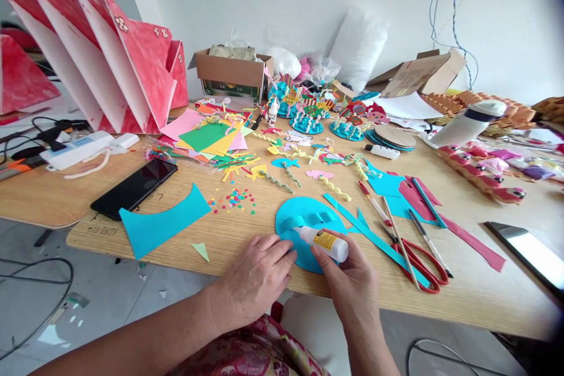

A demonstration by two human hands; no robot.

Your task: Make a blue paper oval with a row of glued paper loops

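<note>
A round blue paper piece [308, 214] with raised wave strips lies near the table's front edge. My right hand [350, 282] is closed round a small white glue bottle [324, 241] with a yellow label, its nozzle pointing left onto the blue piece. My left hand [258, 273] rests on the blue piece's left edge, fingers bent and pressing down on it. Just right of my hands lie red-handled scissors [418, 264], thin sticks and blue paper strips [374, 238].
A curved blue cut-out [163, 223] and a black phone [134, 188] lie to the left. Coloured paper sheets [207, 138], paper fish, twisted strips and confetti cover the wooden table [476, 288]. Red folded boards [101, 53], cardboard boxes [231, 73] and a white bottle [467, 123] stand behind.
</note>
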